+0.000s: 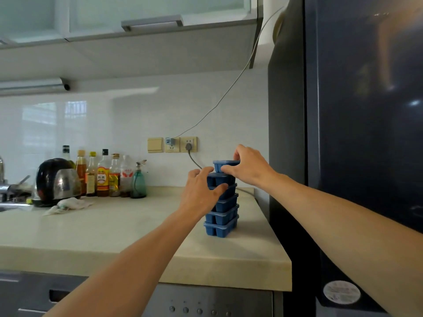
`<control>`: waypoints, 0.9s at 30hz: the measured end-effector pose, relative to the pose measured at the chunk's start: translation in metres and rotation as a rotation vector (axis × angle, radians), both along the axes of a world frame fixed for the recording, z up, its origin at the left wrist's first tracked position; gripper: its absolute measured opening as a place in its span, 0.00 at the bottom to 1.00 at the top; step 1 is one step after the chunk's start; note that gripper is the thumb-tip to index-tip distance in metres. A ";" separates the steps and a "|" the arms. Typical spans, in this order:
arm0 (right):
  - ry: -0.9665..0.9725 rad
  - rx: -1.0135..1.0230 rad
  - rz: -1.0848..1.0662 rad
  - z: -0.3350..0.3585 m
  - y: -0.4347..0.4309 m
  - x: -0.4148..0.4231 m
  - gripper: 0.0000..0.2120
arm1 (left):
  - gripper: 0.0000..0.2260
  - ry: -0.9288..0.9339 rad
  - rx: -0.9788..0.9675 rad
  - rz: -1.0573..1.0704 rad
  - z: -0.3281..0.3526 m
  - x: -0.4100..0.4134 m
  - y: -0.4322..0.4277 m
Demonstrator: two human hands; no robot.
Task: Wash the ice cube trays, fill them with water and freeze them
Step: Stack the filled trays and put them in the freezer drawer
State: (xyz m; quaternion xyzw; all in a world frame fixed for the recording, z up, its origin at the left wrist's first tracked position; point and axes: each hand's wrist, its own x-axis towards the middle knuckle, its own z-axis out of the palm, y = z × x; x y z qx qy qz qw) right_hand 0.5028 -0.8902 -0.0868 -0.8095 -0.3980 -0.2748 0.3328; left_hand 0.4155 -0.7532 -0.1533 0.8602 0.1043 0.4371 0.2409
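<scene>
A stack of trays (pixel 221 216) is standing on the right end of the counter (pixel 114 225), just beside the dark fridge (pixel 354 133). The trays are blue, nested one on another, and the stack is leaning a little out of line near the top.

The right hand (pixel 249 167) is pinching the top tray (pixel 223 165), thumb on the near edge and fingers curling over the far rim. The left hand (pixel 199 191) is wrapping around the upper part of the stack below it, fingers bent around the left side and thumb pressing on the near face.

The trays are probably light, thin plastic, stiff enough to lift by the rim but likely to flex if twisted. Nested trays may be sticking together, so bracing the lower ones while lifting the top one by its short ends seems sensible. A tall, light stack like this is liable to topple if it is nudged sideways.
</scene>
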 end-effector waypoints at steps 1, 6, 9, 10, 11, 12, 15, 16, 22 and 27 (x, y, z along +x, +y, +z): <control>0.006 0.029 0.007 -0.001 -0.001 0.002 0.16 | 0.28 -0.005 0.001 0.004 0.000 0.001 -0.001; -0.003 0.183 0.029 -0.011 -0.025 0.004 0.15 | 0.20 -0.064 0.016 0.020 -0.004 0.012 -0.010; -0.005 0.291 0.046 -0.018 -0.044 -0.006 0.15 | 0.12 -0.109 0.003 0.053 0.002 0.016 -0.013; -0.009 0.325 0.063 -0.021 -0.050 -0.012 0.15 | 0.11 -0.117 0.008 0.070 0.004 0.017 -0.014; -0.014 0.356 0.083 -0.024 -0.057 -0.018 0.15 | 0.10 -0.126 0.018 0.081 0.006 0.016 -0.014; -0.020 0.382 0.105 -0.027 -0.064 -0.024 0.14 | 0.09 -0.140 0.029 0.085 0.008 0.015 -0.015; -0.028 0.430 0.151 -0.037 -0.087 -0.043 0.14 | 0.09 -0.199 0.061 0.069 0.005 0.003 -0.025; -0.025 0.440 0.163 -0.040 -0.095 -0.048 0.14 | 0.08 -0.228 0.073 0.057 0.001 -0.003 -0.030; 0.016 0.489 0.218 -0.074 -0.145 -0.070 0.13 | 0.11 -0.423 0.151 -0.061 -0.023 -0.049 -0.068; 0.001 0.514 0.180 -0.120 -0.190 -0.088 0.13 | 0.12 -0.454 0.116 -0.196 -0.051 -0.081 -0.107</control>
